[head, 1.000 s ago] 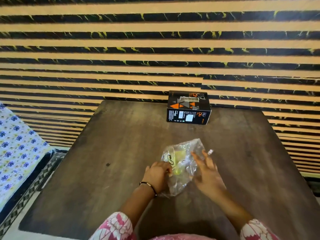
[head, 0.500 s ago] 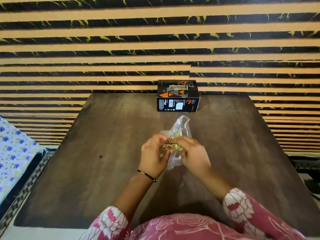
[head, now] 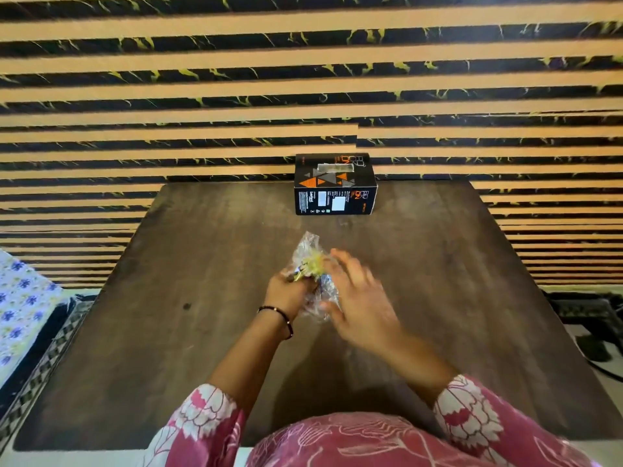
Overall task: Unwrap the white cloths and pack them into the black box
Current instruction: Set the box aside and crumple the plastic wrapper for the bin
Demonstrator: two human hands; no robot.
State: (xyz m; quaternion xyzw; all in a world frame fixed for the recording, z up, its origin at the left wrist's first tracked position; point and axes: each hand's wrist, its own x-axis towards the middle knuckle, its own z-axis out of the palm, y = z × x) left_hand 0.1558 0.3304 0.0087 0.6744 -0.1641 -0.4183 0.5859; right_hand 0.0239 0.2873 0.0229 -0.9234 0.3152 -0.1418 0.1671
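The step in hand is the unwrapping. The left hand [head: 286,293] is clenched around the lower part of a clear plastic bag [head: 312,261], which it holds above the table [head: 202,332], well in front of the black box [head: 335,185]. Something yellowish shows through the plastic; I cannot tell if it is one of the cloths. The right hand [head: 360,308] is blurred, with fingers spread, just beside the bag; it grips nothing that I can see. The box stands at the far edge of the table and looks closed. The next move probably needs the right hand to find the bag's mouth and pull it open.
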